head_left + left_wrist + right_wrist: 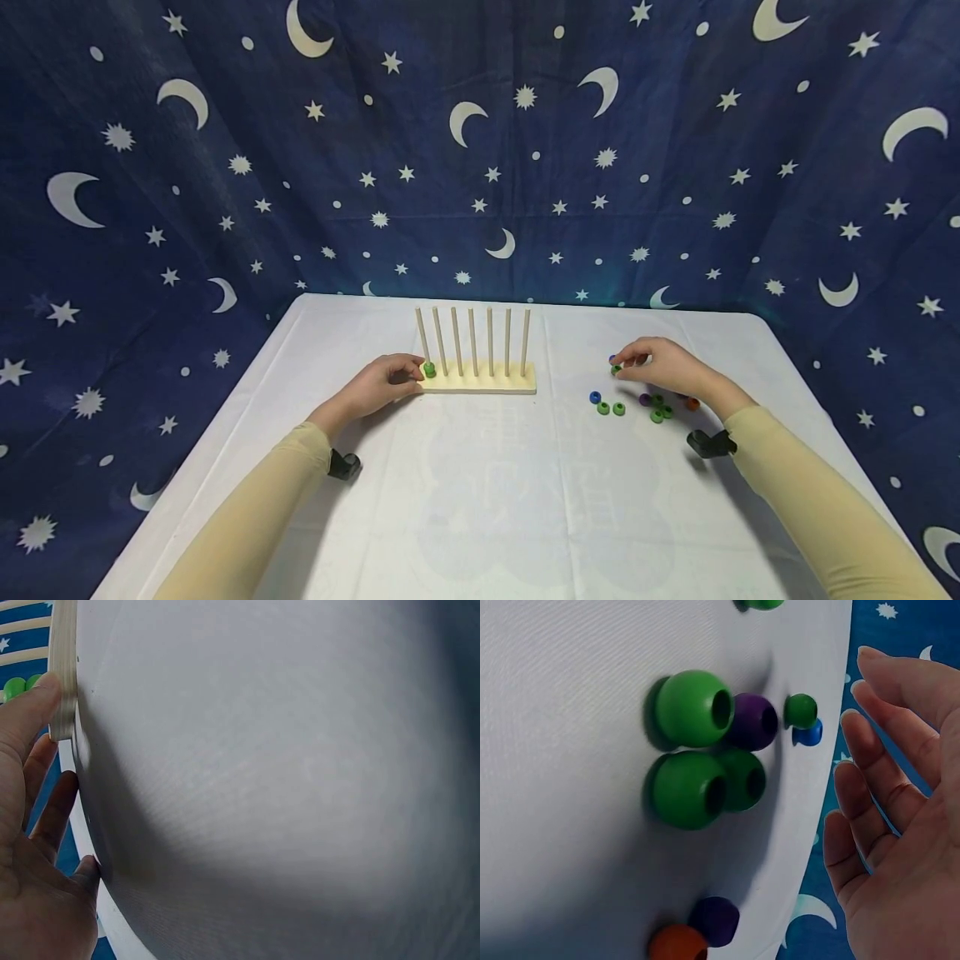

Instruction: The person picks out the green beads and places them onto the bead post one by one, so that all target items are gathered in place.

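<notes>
A wooden peg rack (480,385) with several upright pegs stands toward the back of the table. My left hand (375,387) grips its left end, thumb (28,712) at the front and fingertips behind. Two green beads (430,370) sit low on the leftmost peg, beside that hand. My right hand (667,367) hovers at the right, fingers loosely bent with nothing between them. Close by its fingertips lie a green bead (802,710) and a blue bead (811,733). Nearer the wrist are more green beads (694,709) and a purple bead (753,721), clustered together.
Another blue bead (595,397) and two green beads (611,408) lie left of the cluster. An orange bead (676,943) rests beside a purple one (715,921). A white cloth covers the table (487,500). Behind hangs a dark blue curtain (420,150) with moons and stars.
</notes>
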`<move>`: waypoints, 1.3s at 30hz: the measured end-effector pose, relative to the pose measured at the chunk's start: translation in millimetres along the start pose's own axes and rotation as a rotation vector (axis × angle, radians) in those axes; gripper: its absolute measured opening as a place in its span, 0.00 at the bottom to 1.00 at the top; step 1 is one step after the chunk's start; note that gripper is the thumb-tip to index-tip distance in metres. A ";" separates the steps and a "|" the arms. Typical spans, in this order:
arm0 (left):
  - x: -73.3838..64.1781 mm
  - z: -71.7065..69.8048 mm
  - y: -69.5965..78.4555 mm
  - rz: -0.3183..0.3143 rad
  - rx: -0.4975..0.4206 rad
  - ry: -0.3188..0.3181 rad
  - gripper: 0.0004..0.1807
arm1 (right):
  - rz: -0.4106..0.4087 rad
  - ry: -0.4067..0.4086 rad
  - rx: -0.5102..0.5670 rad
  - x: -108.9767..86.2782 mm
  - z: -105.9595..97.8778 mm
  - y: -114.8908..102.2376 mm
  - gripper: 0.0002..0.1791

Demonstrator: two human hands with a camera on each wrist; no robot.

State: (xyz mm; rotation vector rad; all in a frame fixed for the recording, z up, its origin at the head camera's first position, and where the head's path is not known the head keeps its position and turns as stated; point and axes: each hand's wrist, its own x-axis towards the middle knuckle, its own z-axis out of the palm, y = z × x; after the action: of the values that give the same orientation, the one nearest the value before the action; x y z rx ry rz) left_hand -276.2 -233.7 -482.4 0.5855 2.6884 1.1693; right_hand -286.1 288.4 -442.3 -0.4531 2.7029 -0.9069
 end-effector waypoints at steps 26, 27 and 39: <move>-0.9 0.5 2.1 -0.022 -0.031 -0.001 0.05 | 0.151 0.165 -0.166 1.9 16.1 7.0 0.21; -0.8 0.5 2.1 -0.015 -0.033 0.000 0.05 | 0.159 0.167 -0.172 2.6 16.6 6.7 0.22; -0.6 1.0 3.1 0.011 -0.032 0.004 0.05 | 0.188 0.171 -0.198 8.4 20.9 4.5 0.19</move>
State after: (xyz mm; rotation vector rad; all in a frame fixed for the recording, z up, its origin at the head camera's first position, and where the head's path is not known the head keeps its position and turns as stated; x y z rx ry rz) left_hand -274.4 -231.3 -480.8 0.5952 2.6676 1.2152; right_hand -287.8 277.4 -462.5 -0.1593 2.9441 -0.6573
